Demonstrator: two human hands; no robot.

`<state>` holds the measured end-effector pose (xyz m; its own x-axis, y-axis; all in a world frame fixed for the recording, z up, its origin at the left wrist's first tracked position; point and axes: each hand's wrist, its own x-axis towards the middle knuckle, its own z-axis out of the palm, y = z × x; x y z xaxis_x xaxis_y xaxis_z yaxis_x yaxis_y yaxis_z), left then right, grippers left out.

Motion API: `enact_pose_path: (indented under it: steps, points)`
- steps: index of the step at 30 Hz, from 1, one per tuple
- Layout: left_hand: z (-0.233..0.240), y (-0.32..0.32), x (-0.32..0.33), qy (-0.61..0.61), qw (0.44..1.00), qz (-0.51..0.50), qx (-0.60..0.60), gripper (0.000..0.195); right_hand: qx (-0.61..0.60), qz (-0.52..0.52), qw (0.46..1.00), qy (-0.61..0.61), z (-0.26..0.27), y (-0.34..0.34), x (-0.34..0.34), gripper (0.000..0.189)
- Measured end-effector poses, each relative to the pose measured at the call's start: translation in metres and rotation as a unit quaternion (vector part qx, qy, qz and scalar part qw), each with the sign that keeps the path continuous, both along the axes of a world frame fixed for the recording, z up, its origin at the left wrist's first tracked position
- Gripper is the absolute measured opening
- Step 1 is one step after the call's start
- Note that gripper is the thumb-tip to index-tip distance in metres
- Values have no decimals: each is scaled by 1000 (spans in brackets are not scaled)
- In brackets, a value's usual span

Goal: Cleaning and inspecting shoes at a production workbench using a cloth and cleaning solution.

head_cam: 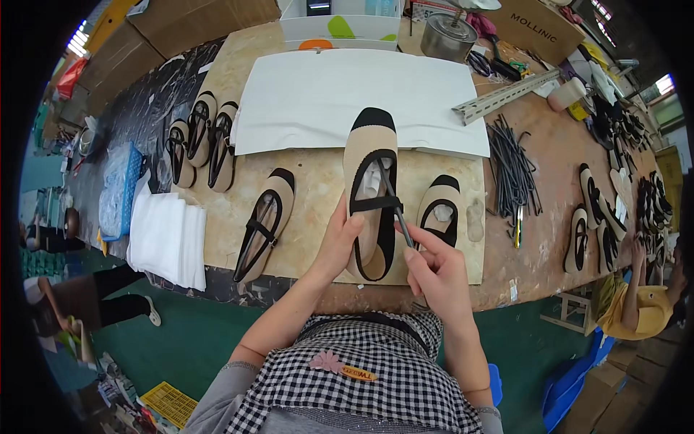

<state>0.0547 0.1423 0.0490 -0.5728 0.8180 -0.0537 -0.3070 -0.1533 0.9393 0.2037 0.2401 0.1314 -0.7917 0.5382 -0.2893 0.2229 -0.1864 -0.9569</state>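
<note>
In front of me my left hand (pixel 340 238) grips the left side of a beige flat shoe (pixel 370 142) with a black toe cap, black trim and a strap. White paper is stuffed in its toe. My right hand (pixel 436 263) holds a dark grey rod (pixel 402 222) whose far end reaches into the shoe's opening, passing by the strap. A like shoe (pixel 443 198) lies to the right, partly hidden by my right hand, with paper in its toe. Another strapped shoe (pixel 284 200), with a rod inside, lies to the left on the table.
White sheets (pixel 358 97) lie beyond the shoes. A bundle of dark rods (pixel 512 168) and a perforated metal angle bar (pixel 507 96) are at right; folded white sheets (pixel 167 236), a blue basket (pixel 129 190) and several shoes (pixel 222 146) at left. A person in yellow (pixel 640 312) is at far right.
</note>
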Motion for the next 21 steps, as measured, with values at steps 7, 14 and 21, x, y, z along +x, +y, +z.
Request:
enact_pose_path:
  steps: [7,14,21]
  points:
    - [4,0,7,28,999,-13,28,78,-18,-26,999,8,0,-1,-10,35]
    - [-4,8,41,14,999,36,38,79,341,-144,928,34,-33,-24,-31,32]
    - [-54,-18,35,-123,987,-43,-89,68,144,55,985,-74,-31,-9,-7,42]
